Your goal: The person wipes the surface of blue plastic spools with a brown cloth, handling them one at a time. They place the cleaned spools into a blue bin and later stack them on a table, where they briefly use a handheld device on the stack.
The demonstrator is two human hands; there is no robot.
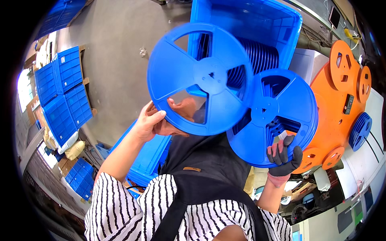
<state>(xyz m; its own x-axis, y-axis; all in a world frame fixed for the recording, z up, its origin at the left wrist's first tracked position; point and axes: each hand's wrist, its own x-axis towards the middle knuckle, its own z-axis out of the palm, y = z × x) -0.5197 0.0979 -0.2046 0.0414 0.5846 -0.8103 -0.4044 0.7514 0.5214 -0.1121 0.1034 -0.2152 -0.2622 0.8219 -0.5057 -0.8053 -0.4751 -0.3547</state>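
My bare left hand point(152, 122) grips the lower left rim of a large blue plastic reel point(205, 82). Its thumb lies on the front, and fingers show behind through one of the reel's openings. In a grey and pink glove, my right hand point(285, 154) is closed on the lower edge of a stack of similar blue reels point(297, 102). The stack is tilted, with several rims showing behind the front one. The left reel partly overlaps this stack. Beyond both, a blue crate point(245, 12) holds a row of reels point(259, 52) standing on edge.
On the right stands an orange plate point(329, 108) with round orange discs and a smaller stack of blue discs point(360, 130). A blue bin point(148, 158) is close by my left side. Stacked blue crates point(66, 94) stand at the far left, across the grey floor point(116, 60).
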